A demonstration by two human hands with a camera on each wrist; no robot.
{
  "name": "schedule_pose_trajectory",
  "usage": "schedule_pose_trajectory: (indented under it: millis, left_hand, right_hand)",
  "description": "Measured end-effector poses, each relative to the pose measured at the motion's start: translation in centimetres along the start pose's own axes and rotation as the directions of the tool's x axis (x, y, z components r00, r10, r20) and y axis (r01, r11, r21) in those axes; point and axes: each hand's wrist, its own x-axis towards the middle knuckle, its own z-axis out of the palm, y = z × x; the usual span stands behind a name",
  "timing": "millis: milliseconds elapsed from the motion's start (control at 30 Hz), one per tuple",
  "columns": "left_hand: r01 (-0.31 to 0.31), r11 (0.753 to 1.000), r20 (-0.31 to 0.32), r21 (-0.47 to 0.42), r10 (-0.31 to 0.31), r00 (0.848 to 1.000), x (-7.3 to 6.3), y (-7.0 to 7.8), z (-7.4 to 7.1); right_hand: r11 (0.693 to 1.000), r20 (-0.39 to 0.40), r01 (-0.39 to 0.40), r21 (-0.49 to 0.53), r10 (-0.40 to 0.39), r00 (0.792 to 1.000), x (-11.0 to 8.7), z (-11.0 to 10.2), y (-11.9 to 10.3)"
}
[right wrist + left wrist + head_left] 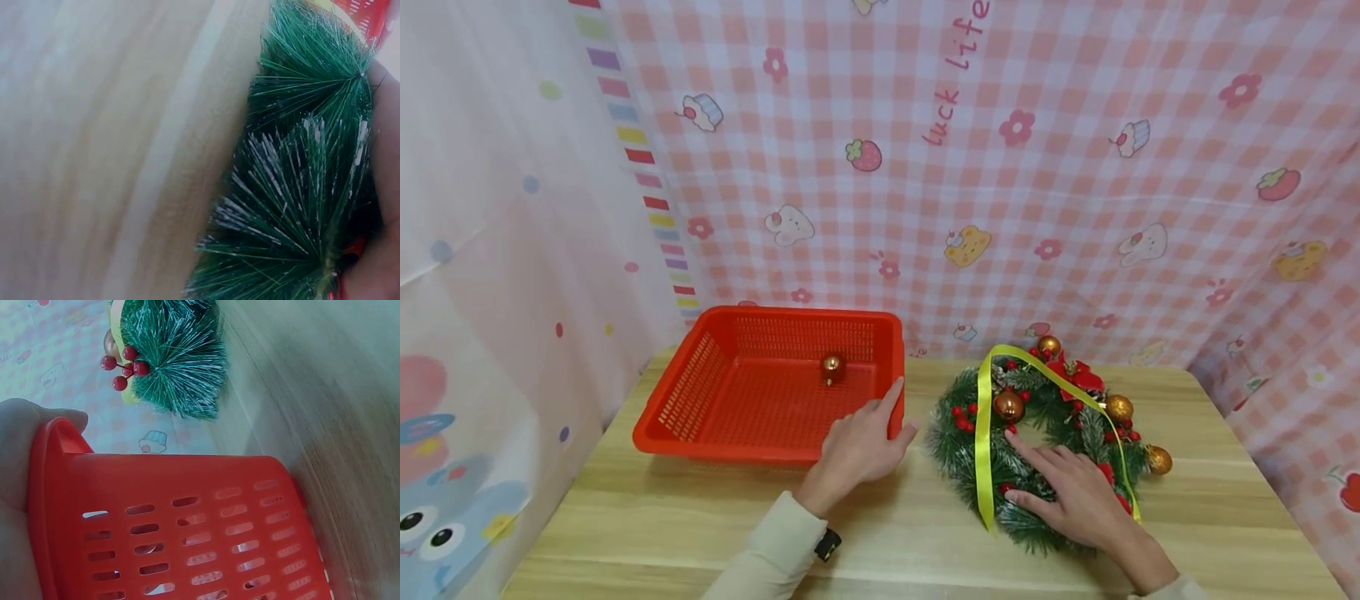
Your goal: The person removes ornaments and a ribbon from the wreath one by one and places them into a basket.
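Observation:
In the head view my left hand [865, 437] rests at the right front corner of a red plastic basket [767, 454], index finger straight along the rim and thumb apart from it. The left wrist view shows the basket's slotted outer wall [169, 481] beside that hand. A shiny copper bauble [832, 367] lies inside the basket. My right hand [1075, 492] rests on the front of a green Christmas wreath [958, 454], its index finger extended beneath a copper bauble [1008, 407]. Pine needles [294, 206] lie against this hand in the right wrist view.
A yellow ribbon [984, 442] loops over the wreath. Gold baubles [1119, 407], red berries [964, 421] and red flowers [1075, 375] decorate it. The wooden table [917, 550] meets a pink checked cloth [925, 208] at the back.

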Motion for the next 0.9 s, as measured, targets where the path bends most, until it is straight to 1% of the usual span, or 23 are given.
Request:
schedule_pose_trajectory:
  millis: [133, 267, 567, 667, 733, 800, 900]
  left_hand:
    - [0.005, 1.0, 0.008, 0.01, -0.006, 1.0, 0.2, 0.1, -0.1]
    - [0.003, 1.0, 0.014, 0.013, -0.003, 1.0, 0.3, 0.1, -0.1]
    - [0.005, 1.0, 0.021, 0.015, -0.005, 1.0, 0.4, 0.2, 0.0]
    - [0.004, 1.0, 0.024, 0.019, -0.005, 1.0, 0.5, 0.2, 0.0]
    - [0.007, 1.0, 0.026, 0.016, -0.007, 1.0, 0.5, 0.2, 0.0]
    - [0.01, 1.0, 0.028, 0.01, -0.01, 1.0, 0.5, 0.2, 0.0]
    - [0.014, 1.0, 0.032, 0.006, -0.015, 0.999, 0.4, 0.1, 0.1]
  right_hand:
    - [1.0, 0.01, 0.004, 0.022, -0.004, 1.0, 0.1, -0.1, 0.2]
    - [0.999, 0.012, 0.034, 0.035, -0.034, 0.999, 0.1, -0.3, 0.3]
    - [0.988, 0.018, 0.15, 0.034, -0.151, 0.988, -0.6, -1.2, 1.0]
    - [0.986, 0.021, 0.163, 0.037, -0.164, 0.986, -0.7, -1.4, 1.3]
    - [0.987, 0.019, 0.157, 0.031, -0.158, 0.987, -0.8, -1.5, 1.2]
    - [0.989, -0.004, 0.144, 0.023, -0.144, 0.99, -0.9, -1.5, 1.1]
    - [0.995, -0.092, 0.099, 0.016, -0.097, 0.991, -1.1, -1.6, 0.7]
